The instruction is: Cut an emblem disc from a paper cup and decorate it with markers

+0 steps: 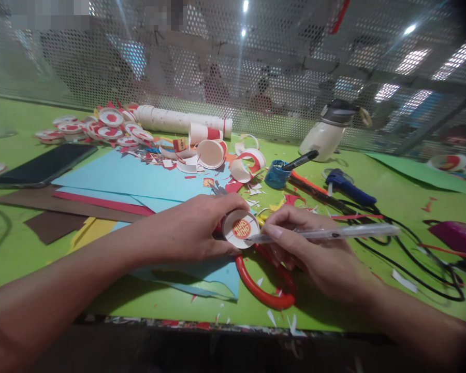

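Observation:
My left hand grips a small white paper cup bottom by its rim, round face turned up. A red and gold round emblem sits on that face, with thin lines drawn around it. In my right hand is a clear pen, its tip touching the disc near the emblem's lower right. Red-handled scissors lie beneath both hands, their blades partly showing beyond my left hand. Light blue paper sheets are spread under and behind my left hand.
At the back left are several red-and-white paper discs and a stack of paper cups. Cut cups and scraps lie mid-table. Farther right are a blue tape roll, a bottle, a blue glue gun and black cords. A phone lies left.

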Tool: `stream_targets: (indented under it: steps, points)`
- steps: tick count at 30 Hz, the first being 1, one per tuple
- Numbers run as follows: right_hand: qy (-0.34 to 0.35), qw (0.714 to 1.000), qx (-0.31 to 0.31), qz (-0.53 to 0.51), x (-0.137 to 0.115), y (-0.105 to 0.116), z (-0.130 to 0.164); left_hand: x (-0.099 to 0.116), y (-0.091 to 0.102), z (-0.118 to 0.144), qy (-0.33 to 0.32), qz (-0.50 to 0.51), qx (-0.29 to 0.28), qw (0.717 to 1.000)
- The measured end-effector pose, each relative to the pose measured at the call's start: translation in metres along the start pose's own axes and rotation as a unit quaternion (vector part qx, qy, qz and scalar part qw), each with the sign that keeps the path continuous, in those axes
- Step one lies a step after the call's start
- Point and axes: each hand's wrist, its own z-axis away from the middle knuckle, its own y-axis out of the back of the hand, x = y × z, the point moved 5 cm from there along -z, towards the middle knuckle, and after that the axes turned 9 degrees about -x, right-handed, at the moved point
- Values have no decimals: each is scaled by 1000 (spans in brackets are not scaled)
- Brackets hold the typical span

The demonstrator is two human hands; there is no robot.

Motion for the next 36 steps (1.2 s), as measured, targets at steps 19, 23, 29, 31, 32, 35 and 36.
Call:
stream_targets:
  steps: [19,23,29,31,32,35,36]
  points:
    - [-9,1000,-4,5,-1,0,-1,-1,0,1,-6,-2,5,1000]
    - [-6,1000,-6,5,0,1,1,0,0,1,-4,-2,1,1000]
    - [-10,1000,-4,-1,0,0,1,1,0,1,-10,-6,0,1000]
    - [-12,1000,-4,1,0,0,0,2,0,1,-8,-7,1,1000]
    - [-11,1000,-3,4,0,0,-1,1,0,1,-7,-7,0,1000]
    - [-12,1000,-5,8,0,0,-2,1,0,1,-5,-6,-2,1000]
    - [-13,1000,-4,9,0,0,-2,1,0,1,-6,-7,-1,1000]
